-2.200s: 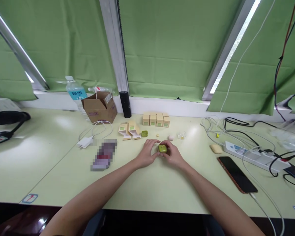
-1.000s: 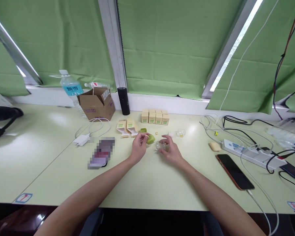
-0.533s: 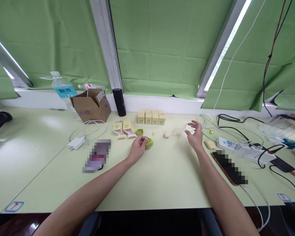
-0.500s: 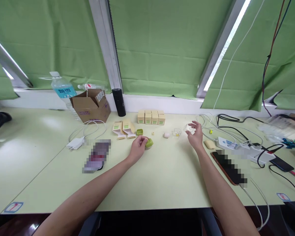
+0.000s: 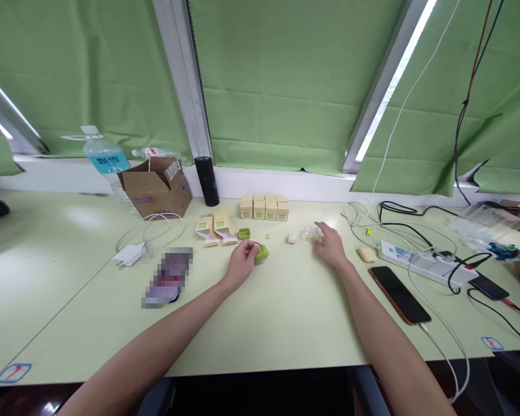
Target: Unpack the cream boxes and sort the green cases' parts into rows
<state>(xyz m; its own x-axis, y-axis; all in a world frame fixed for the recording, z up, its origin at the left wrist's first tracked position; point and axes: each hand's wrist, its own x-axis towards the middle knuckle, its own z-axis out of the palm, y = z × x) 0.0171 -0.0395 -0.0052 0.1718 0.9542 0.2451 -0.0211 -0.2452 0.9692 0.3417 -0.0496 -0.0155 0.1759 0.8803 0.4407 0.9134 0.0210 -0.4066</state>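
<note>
My left hand (image 5: 241, 261) pinches a small rounded green object (image 5: 262, 253) just above the table; a pale bit shows at its top by my fingertips. My right hand (image 5: 330, 247) has its thumb and fingers around a small clear plastic piece (image 5: 319, 236), partly hidden by the fingers. That piece is against a clear little container (image 5: 306, 234) with something yellow in it. Left of the container lies a small pale pink lump (image 5: 292, 238). A tiny yellow piece (image 5: 267, 236) and a small green square tray (image 5: 244, 233) are farther left.
Several small cream boxes (image 5: 264, 207) stand in a row at the back, with two opened cartons (image 5: 216, 229) to their left. A phone (image 5: 169, 277) lies left. On the right are another phone (image 5: 400, 294), a beige item (image 5: 366, 254), a power strip (image 5: 424, 264) and loose cables.
My right hand has moved left, bringing the clear plastic piece up to the clear container. My left hand keeps its hold on the green object. The view has shifted slightly.
</note>
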